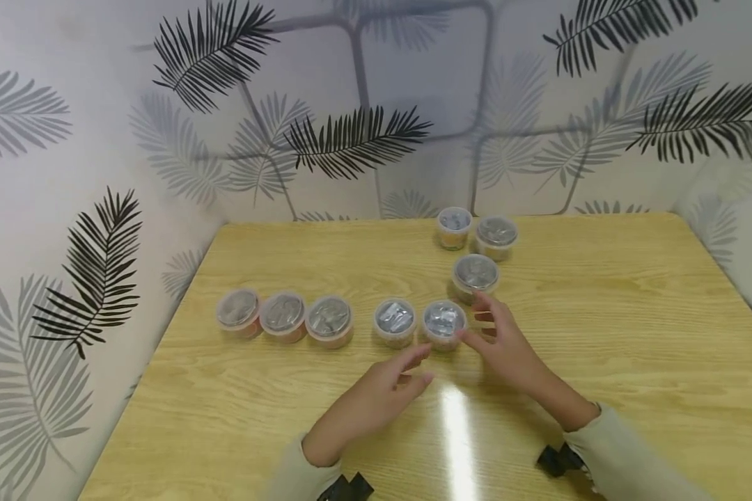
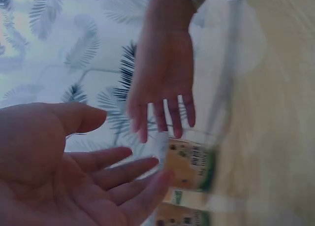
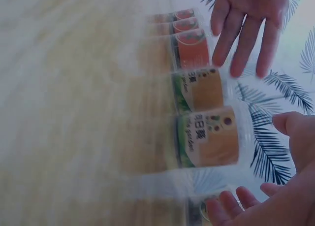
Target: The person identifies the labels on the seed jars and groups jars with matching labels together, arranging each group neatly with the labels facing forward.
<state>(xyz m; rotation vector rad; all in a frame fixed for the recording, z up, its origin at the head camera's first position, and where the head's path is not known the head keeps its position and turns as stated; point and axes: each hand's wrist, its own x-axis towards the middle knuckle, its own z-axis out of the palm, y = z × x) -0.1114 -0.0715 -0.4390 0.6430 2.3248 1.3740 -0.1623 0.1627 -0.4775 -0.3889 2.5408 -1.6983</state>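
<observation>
My right hand (image 1: 510,348) is spread beside a lidded plastic cup (image 1: 443,321) with a tan label, its thumb at the cup's right edge; whether it touches I cannot tell. Its fingertips overlap the front of a grey-lidded cup (image 1: 475,273) behind. Lower and to the left, my left hand (image 1: 379,400) hovers with loosely bent fingers and holds nothing. Another tan-labelled cup (image 1: 395,320) stands just beyond it. In the right wrist view, tan-labelled cups (image 3: 214,137) stand upright between both hands. The left wrist view shows my left palm (image 2: 49,181) facing the right hand (image 2: 165,68).
Three cups with orange-red labels (image 1: 282,316) stand close together at the left of the wooden table (image 1: 601,334). At the back, a smaller cup (image 1: 454,226) stands beside a grey-lidded one (image 1: 496,235). A leaf-patterned wall covering (image 1: 426,90) rises behind the table.
</observation>
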